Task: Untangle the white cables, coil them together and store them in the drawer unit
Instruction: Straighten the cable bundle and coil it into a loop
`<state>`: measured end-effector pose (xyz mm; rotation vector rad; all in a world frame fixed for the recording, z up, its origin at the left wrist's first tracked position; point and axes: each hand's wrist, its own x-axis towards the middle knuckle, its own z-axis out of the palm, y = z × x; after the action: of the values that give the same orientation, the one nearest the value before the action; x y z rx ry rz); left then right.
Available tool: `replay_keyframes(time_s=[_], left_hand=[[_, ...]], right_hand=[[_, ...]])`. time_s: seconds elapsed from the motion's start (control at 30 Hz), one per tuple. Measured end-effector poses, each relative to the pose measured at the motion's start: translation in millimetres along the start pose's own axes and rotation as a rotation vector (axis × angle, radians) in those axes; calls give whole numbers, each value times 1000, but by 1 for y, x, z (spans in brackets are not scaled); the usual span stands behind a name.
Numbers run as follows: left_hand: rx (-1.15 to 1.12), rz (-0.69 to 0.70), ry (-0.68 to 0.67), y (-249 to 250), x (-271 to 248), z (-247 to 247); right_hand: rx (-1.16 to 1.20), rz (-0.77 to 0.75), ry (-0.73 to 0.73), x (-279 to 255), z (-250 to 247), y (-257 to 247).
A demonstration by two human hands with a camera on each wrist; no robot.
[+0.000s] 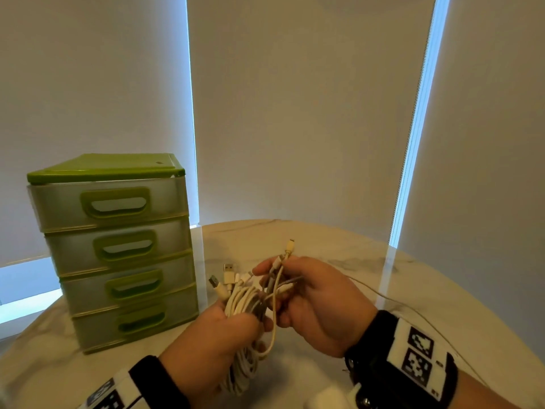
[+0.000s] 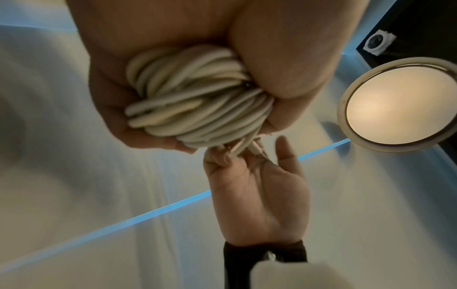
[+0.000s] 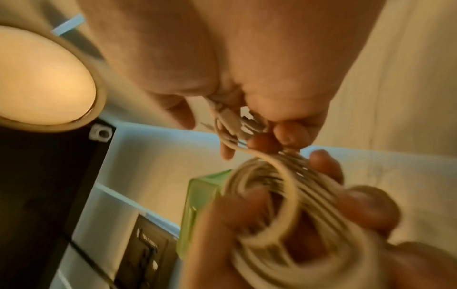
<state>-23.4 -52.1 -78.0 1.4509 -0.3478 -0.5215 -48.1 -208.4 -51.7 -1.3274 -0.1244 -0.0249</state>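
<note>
My left hand point(image 1: 224, 329) grips a coiled bundle of white cables point(image 1: 244, 308) in its fist above the table; the wrist view shows the coil point(image 2: 195, 105) packed in the palm. USB plugs point(image 1: 224, 278) stick up out of the bundle. My right hand point(image 1: 298, 293) pinches several loose cable ends point(image 1: 290, 249) just right of the coil, with small connectors point(image 3: 235, 119) between its fingertips. One strand loops down between both hands. The green drawer unit point(image 1: 118, 249) stands to the left with all drawers closed.
The marble tabletop point(image 1: 368, 267) curves round to the right and behind. A thin wire point(image 1: 392, 302) trails across it past my right wrist. Window blinds point(image 1: 295, 98) hang behind the table. A round ceiling lamp point(image 2: 400, 105) shows in the wrist views.
</note>
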Motion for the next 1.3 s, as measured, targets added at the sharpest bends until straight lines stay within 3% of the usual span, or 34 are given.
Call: replay_keyframes(time_s=[0.1,0.27,0.4,0.57,0.87,0.93,1.03,1.07,1.23,1.3], left_hand=[[-241,-36,-16,-2,-2,2],[-387,-64,-66,-2,-3,2],[-506,-53,-32,-2,-4,4],[-569,-34,-78,0,-3,3],[-452,-28,-52,1,-3,1],[-412,18,-4,1,0,-4],[-343,45,33,1,1,-6],[-299,37,29,1,0,-4],[-1,-44,-84,1,-1,0],[45,-71,-106,1,0,-3]], right_hand=[[-325,-148,121,0,5,9],[-531,-269,169,-3,9,16],[-587,-271,174,2,11,28],[-592,-164,47,-1,14,30],[-670,32,-99,3,2,25],[-461,21,-75,3,-3,22],[122,36,58,9,-9,15],[155,21,93,10,-9,14],[-165,23,161,10,-5,25],[-265,12,127,7,-8,20]])
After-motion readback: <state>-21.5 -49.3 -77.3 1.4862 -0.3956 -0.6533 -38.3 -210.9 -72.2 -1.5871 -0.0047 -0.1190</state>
